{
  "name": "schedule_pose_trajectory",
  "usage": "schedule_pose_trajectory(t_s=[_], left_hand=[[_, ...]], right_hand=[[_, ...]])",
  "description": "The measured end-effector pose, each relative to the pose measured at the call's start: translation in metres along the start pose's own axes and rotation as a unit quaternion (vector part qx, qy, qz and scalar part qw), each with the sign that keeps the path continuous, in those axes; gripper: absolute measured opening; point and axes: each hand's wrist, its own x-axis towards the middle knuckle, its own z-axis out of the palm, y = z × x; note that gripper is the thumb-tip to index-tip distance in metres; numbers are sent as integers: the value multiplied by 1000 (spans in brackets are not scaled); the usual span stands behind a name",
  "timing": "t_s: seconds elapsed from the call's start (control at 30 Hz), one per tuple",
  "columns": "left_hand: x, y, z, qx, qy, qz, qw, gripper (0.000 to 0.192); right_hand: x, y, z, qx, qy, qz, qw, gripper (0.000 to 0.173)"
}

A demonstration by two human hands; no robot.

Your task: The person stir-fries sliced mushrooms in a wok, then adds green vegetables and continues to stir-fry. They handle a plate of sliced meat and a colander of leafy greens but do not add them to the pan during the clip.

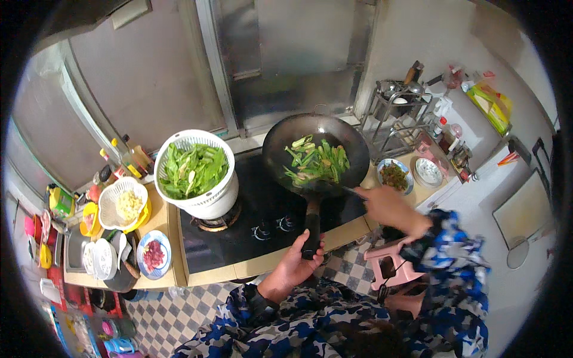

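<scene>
A dark wok (286, 129) sits at the right side of the black glass cooktop (250, 197). My left hand (295, 264) is wrapped around the wok's black handle (312, 228). Cut green vegetables (324, 159), resembling peppers or beans, lie in the wok's bottom with some pale bits among them. My right hand (387, 208) grips a spatula or ladle (353, 192), whose shaft reaches over the near rim; its head is hard to make out. Left of the wok, a white colander (215, 197) full of leafy greens (194, 170) rests over the other burner.
A plate of cooked food (394, 176) and patterned bowls (428, 172) stand right of the wok, below a metal rack (380, 112). On the left are a plate of raw meat (153, 255), a basket of pale yellow pieces (129, 206) and bottles (130, 163). A pink stool (374, 257) stands below.
</scene>
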Motion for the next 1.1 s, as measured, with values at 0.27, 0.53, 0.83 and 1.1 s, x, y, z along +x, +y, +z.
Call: schedule_pose_trajectory(t_s=[0.27, 0.53, 0.83, 1.1], left_hand=[[-4, 4, 0, -1, 10, -4, 1000, 42], [-4, 0, 0, -1, 35, 6, 999, 49], [-5, 1, 0, -10, 12, 2, 1000, 41], [-5, 1, 1, 8, 38, 7, 999, 38]], right_hand=[[100, 28, 61, -6, 189, 94, 977, 38], [100, 9, 50, -10, 58, 35, 998, 45], [57, 60, -57, -150, 2, 45, 988, 44], [63, 87, -63, -267, -17, -81, 960, 43]])
